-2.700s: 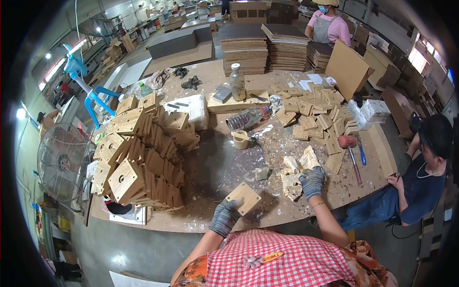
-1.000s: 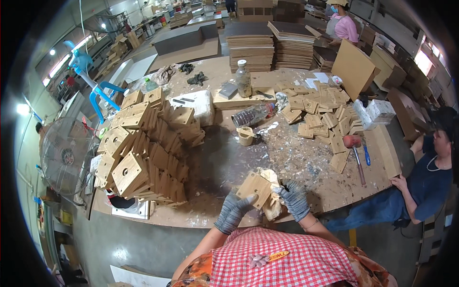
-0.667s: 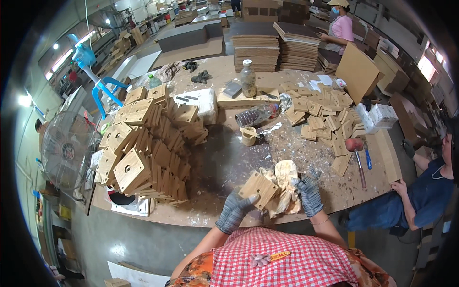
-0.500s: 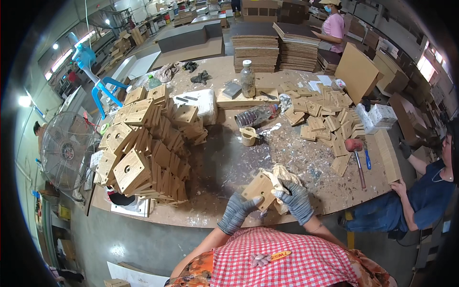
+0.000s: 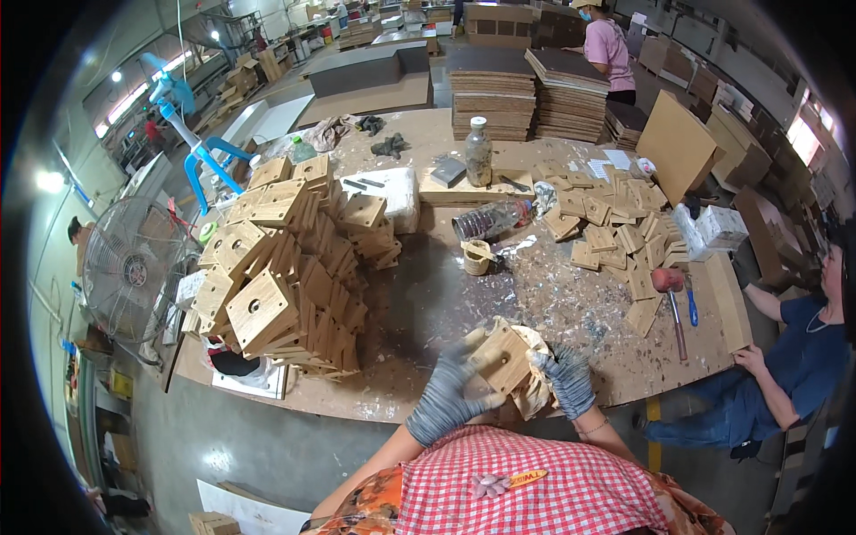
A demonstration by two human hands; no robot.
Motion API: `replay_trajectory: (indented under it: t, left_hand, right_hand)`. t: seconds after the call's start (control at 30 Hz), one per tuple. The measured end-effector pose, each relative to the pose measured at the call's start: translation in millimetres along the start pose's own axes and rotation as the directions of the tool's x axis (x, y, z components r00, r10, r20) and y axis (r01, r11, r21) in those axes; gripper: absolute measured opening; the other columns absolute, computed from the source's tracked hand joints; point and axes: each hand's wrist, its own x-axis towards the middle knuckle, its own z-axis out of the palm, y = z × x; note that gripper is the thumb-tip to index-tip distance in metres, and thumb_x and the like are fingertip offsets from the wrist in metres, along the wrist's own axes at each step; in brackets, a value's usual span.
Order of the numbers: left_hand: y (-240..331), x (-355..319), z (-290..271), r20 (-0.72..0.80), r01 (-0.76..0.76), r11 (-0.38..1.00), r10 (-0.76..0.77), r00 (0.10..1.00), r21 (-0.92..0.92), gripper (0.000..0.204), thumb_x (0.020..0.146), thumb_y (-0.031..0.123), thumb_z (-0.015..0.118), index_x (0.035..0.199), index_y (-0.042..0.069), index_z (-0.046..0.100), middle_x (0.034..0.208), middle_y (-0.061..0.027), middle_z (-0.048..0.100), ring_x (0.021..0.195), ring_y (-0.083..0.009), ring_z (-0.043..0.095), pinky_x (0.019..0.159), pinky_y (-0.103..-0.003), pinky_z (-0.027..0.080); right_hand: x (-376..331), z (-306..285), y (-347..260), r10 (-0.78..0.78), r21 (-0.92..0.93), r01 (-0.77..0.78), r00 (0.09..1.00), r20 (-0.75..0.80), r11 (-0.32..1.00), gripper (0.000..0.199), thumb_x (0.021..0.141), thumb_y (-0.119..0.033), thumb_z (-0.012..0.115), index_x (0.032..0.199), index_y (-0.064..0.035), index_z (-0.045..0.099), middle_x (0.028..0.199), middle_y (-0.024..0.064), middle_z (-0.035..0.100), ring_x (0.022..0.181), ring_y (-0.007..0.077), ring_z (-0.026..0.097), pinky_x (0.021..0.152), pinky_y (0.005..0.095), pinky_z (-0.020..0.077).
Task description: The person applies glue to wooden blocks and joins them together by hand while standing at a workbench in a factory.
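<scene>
A square wooden block [image 5: 505, 360] with a hole in its middle and small holes near its corners is held up over the table's near edge. My right hand [image 5: 568, 382], in a grey striped glove, grips a cream rag [image 5: 533, 398] that lies behind and along the right side of the block. Gloved the same way, my left hand [image 5: 448, 392] is at the block's left side, thumb and fingers spread wide and slightly blurred. Whether its fingertips touch the wood is hard to see.
A tall pile of wooden blocks [image 5: 294, 285] stands left, more blocks [image 5: 615, 218] lie scattered right. Beyond are a small pot [image 5: 477, 259], a lying plastic bottle [image 5: 486, 220] and an upright jar [image 5: 479, 156]. A mallet [image 5: 669, 283] lies right, near a person [image 5: 807, 357]; a fan [image 5: 134, 267] stands left.
My left hand has loosened from the block and its fingers have spread. The block has turned and shifted slightly right in the rag. The whole view has shifted a little.
</scene>
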Motion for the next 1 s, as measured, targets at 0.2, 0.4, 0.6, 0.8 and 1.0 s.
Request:
replay_trajectory:
  t: [0.2,0.4,0.6,0.8,1.0]
  left_hand:
    - [4,-2,-16,0.248,-0.301,0.846,0.208,0.946,0.440,0.061,0.070,0.041,0.077,0.125,0.019,0.061,0.143,-0.0175,0.038,0.128,-0.0376,0.036,0.109,-0.044,0.025]
    - [3,0,-27,0.239,-0.378,0.781,0.296,0.925,0.497,0.052,0.072,0.021,0.073,0.123,0.017,0.061,0.134,-0.0127,0.050,0.124,-0.0349,0.044,0.104,-0.043,0.035]
    - [-2,-21,-33,0.033,-0.196,0.973,0.193,0.981,0.122,0.048,0.078,0.005,0.068,0.125,0.011,0.059,0.129,-0.0115,0.056,0.116,-0.0278,0.054,0.099,-0.036,0.043]
    - [-3,-25,-48,0.050,0.384,0.830,-0.399,0.916,-0.404,0.039,0.087,0.011,0.067,0.122,-0.003,0.055,0.105,-0.0043,0.065,0.094,-0.0083,0.057,0.088,-0.024,0.047]
    - [0,-29,-58,0.243,0.455,0.678,-0.390,0.888,-0.577,0.036,0.087,0.023,0.068,0.113,-0.001,0.060,0.094,-0.0103,0.067,0.069,-0.0144,0.066,0.054,-0.021,0.053]
  right_hand:
    - [-5,17,-19,-0.031,0.245,0.016,0.998,0.058,0.969,0.025,0.084,-0.015,0.069,0.105,-0.0007,0.068,0.087,-0.0002,0.067,0.076,0.0055,0.057,0.068,0.0235,0.0493]
    - [-7,29,-7,-0.119,0.074,0.118,0.993,0.011,0.990,0.024,0.089,-0.022,0.063,0.099,-0.0022,0.068,0.083,0.0079,0.068,0.071,0.0117,0.060,0.067,0.0278,0.0497]
    - [1,37,-6,-0.333,-0.168,0.311,0.934,-0.127,0.935,0.020,0.088,-0.018,0.063,0.096,-0.0010,0.067,0.084,0.0097,0.067,0.071,0.0137,0.060,0.066,0.0290,0.0495]
    - [-9,50,-36,-0.444,-0.024,0.456,0.853,-0.274,0.890,0.020,0.085,-0.011,0.064,0.103,-0.0014,0.066,0.097,0.0043,0.063,0.079,0.0111,0.058,0.071,0.0247,0.0491]
    - [-23,92,-51,-0.723,-0.395,0.661,0.690,-0.012,0.638,0.028,0.084,-0.020,0.062,0.108,-0.0076,0.066,0.111,0.0089,0.060,0.104,0.0269,0.052,0.097,0.0412,0.0390]
